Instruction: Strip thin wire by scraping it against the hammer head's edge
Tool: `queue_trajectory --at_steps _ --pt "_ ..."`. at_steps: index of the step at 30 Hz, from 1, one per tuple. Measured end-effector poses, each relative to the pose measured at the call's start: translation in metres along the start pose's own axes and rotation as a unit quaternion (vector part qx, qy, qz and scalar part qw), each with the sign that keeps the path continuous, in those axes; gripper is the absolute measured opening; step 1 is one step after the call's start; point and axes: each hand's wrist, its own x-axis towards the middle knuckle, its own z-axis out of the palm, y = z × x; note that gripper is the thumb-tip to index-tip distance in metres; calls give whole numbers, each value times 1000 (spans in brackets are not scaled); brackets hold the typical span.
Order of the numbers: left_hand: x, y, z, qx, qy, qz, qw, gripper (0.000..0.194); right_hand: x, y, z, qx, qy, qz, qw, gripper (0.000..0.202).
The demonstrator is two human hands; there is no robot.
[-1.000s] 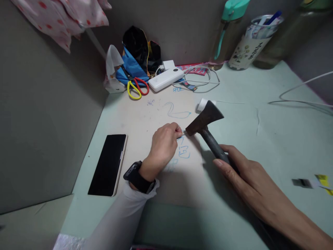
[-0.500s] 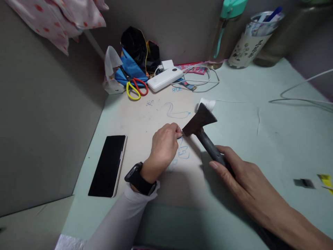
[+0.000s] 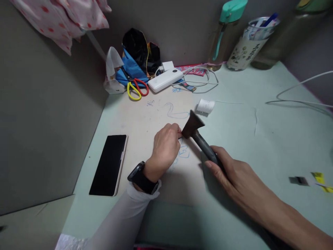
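My right hand is wrapped round the dark handle of a small axe, whose rusty head tilts down to the left. The butt end of the head meets or nearly meets the fingertips of my left hand. Those fingers are pinched together over the brown board, and what they hold is too small and hidden to name. Blue marker drawings show on the board around them. A black smartwatch sits on my left wrist.
A phone lies left of my hands. Scissors, a white power bank and a cable are at the back. A white thread spool lies beyond the axe. A bottle and a pen holder stand at the back right.
The axe and my right hand have moved left and slightly, bringing the head down against or close to my left fingertips. My left hand keeps its pinch in nearly the same spot.
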Motion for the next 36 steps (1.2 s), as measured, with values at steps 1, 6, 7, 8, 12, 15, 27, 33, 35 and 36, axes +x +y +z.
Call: queue_trajectory --at_steps 1,6,7,8,12,15,27,33,35,36 --pt "0 0 0 5 3 0 1000 18 0 -1 0 -1 -6 -1 1000 39" --pt "0 -3 1 -16 9 10 1000 20 -1 4 -9 69 -9 33 997 41" --pt "0 -4 0 -28 10 11 1000 20 -2 7 -11 97 -9 51 994 40" --pt "0 -5 -1 -43 8 10 999 19 -3 10 -14 129 -11 69 989 38" --pt "0 -5 -7 -130 -5 8 991 18 -4 24 -18 302 -39 145 942 38" --pt "-4 -1 -9 -218 -14 16 976 16 -2 32 -17 393 -69 172 901 44" --pt "-16 13 -9 -362 45 71 928 8 5 40 -23 45 8 102 994 41" --pt "-16 10 -7 -384 65 126 913 10 8 36 -24 -51 23 85 995 39" --pt "-15 9 -5 -400 65 151 902 11 8 35 -22 -121 32 65 990 33" --pt "-15 8 -4 -404 66 161 898 11 8 35 -21 -166 41 57 984 30"
